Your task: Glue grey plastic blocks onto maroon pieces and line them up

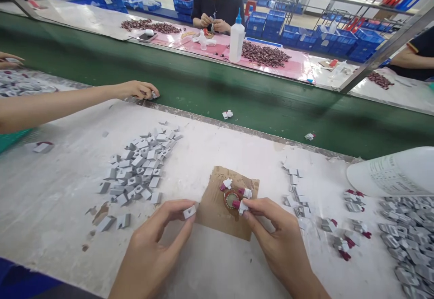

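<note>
Between thumb and fingertips, my left hand (158, 235) pinches a small grey block with a hole (190, 212). My right hand (276, 233) grips a small white part with a maroon end (242, 207), held over a shallow round dish (232, 199). The dish sits on a piece of brown cardboard (210, 217). Two more white-and-maroon parts lie on the cardboard: one part (226, 184) beyond the dish, another part (246, 193) right of it. Whether the maroon end touches the dish I cannot tell. Left of my hands is a pile of grey blocks (139, 168).
A green conveyor belt (190, 95) runs beyond the table, carrying a few parts. A co-worker's hand (144, 90) reaches to its edge from the left. A white container (393, 170) lies at right near a heap of grey parts (410, 235). Another person (217, 5) works opposite.
</note>
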Action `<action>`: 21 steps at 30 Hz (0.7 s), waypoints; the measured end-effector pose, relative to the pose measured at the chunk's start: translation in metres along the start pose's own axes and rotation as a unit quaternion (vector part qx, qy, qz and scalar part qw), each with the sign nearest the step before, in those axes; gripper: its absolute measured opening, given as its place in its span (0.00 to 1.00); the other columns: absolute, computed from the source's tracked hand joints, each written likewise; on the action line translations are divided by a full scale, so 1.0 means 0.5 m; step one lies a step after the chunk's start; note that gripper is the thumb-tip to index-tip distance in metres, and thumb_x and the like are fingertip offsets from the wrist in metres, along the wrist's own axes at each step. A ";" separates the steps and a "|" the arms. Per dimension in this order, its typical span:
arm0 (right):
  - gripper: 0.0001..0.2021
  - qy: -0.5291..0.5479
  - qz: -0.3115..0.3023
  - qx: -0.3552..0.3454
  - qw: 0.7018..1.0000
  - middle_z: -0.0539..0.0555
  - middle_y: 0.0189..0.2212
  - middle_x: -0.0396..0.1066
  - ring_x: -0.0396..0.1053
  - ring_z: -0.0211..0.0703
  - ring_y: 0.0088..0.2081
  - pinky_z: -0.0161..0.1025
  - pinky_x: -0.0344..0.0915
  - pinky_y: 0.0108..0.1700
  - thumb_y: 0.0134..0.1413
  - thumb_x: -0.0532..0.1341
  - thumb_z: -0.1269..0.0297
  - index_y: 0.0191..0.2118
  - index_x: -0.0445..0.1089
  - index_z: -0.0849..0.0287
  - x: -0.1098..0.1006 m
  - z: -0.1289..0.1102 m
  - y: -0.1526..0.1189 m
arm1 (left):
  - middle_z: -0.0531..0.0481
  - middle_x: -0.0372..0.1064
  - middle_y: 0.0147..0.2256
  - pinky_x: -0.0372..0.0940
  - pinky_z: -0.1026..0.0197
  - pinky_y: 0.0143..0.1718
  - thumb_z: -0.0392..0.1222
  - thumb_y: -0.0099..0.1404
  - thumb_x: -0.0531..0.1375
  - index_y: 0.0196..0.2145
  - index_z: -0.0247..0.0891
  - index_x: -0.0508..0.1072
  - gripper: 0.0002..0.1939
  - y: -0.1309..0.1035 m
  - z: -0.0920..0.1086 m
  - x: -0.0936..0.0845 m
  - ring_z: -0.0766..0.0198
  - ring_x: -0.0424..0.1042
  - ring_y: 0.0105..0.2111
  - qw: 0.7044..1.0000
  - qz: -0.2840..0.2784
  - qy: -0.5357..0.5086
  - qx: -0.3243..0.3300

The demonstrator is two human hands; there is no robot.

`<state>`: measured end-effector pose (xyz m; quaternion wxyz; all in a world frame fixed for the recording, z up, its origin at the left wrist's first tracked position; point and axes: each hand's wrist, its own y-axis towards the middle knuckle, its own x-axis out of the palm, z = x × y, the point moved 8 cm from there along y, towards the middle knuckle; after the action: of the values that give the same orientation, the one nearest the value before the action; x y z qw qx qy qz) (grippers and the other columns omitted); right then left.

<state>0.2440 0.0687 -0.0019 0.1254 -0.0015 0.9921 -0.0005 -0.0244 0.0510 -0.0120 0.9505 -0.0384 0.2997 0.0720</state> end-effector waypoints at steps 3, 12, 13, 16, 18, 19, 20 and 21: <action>0.08 0.058 0.008 0.041 0.997 0.55 0.43 0.86 0.84 0.55 0.45 0.50 0.82 0.48 0.68 0.70 0.59 0.48 0.87 0.47 -0.012 0.006 0.002 | 0.48 0.85 0.44 0.81 0.54 0.45 0.56 0.68 0.70 0.45 0.49 0.84 0.13 0.014 0.031 0.024 0.50 0.84 0.44 0.993 -0.031 -0.104 -0.043; 0.13 0.254 0.006 0.144 0.956 0.57 0.44 0.88 0.86 0.59 0.48 0.57 0.82 0.57 0.59 0.77 0.51 0.47 0.86 0.49 -0.019 0.009 0.020 | 0.48 0.87 0.45 0.81 0.49 0.52 0.51 0.70 0.69 0.48 0.48 0.85 0.11 0.057 0.177 0.145 0.50 0.85 0.46 0.923 -0.205 -0.320 -0.063; 0.13 0.257 0.011 0.146 0.955 0.57 0.44 0.88 0.86 0.60 0.47 0.58 0.82 0.57 0.58 0.77 0.51 0.46 0.86 0.49 -0.020 0.008 0.020 | 0.47 0.87 0.47 0.80 0.49 0.52 0.51 0.71 0.69 0.48 0.48 0.85 0.12 0.057 0.182 0.151 0.50 0.85 0.47 0.918 -0.213 -0.328 -0.064; 0.13 0.264 0.014 0.145 0.953 0.57 0.44 0.88 0.86 0.61 0.47 0.61 0.82 0.57 0.57 0.78 0.51 0.45 0.87 0.47 -0.021 0.006 0.017 | 0.48 0.86 0.48 0.79 0.50 0.54 0.51 0.70 0.70 0.49 0.49 0.85 0.12 0.054 0.184 0.161 0.49 0.85 0.49 0.910 -0.227 -0.340 -0.069; 0.13 0.266 0.011 0.142 0.953 0.57 0.44 0.88 0.86 0.62 0.48 0.61 0.82 0.57 0.57 0.77 0.51 0.45 0.87 0.48 -0.021 0.006 0.016 | 0.49 0.86 0.47 0.79 0.50 0.54 0.51 0.70 0.70 0.48 0.50 0.85 0.11 0.053 0.182 0.162 0.49 0.85 0.49 0.910 -0.227 -0.340 -0.067; 0.13 0.265 0.009 0.141 0.954 0.57 0.44 0.88 0.86 0.62 0.48 0.59 0.82 0.57 0.58 0.77 0.51 0.46 0.87 0.48 -0.022 0.006 0.015 | 0.49 0.86 0.47 0.79 0.49 0.54 0.51 0.70 0.70 0.48 0.50 0.86 0.11 0.052 0.181 0.161 0.50 0.85 0.49 0.911 -0.227 -0.337 -0.065; 0.12 0.264 0.008 0.139 0.954 0.57 0.45 0.88 0.86 0.61 0.49 0.58 0.82 0.56 0.59 0.77 0.52 0.46 0.87 0.48 -0.022 0.007 0.015 | 0.49 0.86 0.47 0.79 0.49 0.54 0.51 0.70 0.70 0.48 0.50 0.86 0.11 0.052 0.180 0.161 0.50 0.85 0.48 0.913 -0.225 -0.333 -0.063; 0.12 0.263 0.005 0.137 0.955 0.57 0.45 0.88 0.86 0.59 0.49 0.56 0.82 0.56 0.60 0.77 0.52 0.47 0.87 0.48 -0.021 0.007 0.014 | 0.49 0.86 0.47 0.79 0.49 0.53 0.50 0.71 0.70 0.49 0.50 0.86 0.11 0.052 0.180 0.160 0.50 0.85 0.48 0.915 -0.224 -0.330 -0.060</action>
<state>0.2552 0.0759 -0.0028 -0.1407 0.0204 0.9805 -0.1359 0.0871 0.0961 0.0146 0.9825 -0.1358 -0.0520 -0.1160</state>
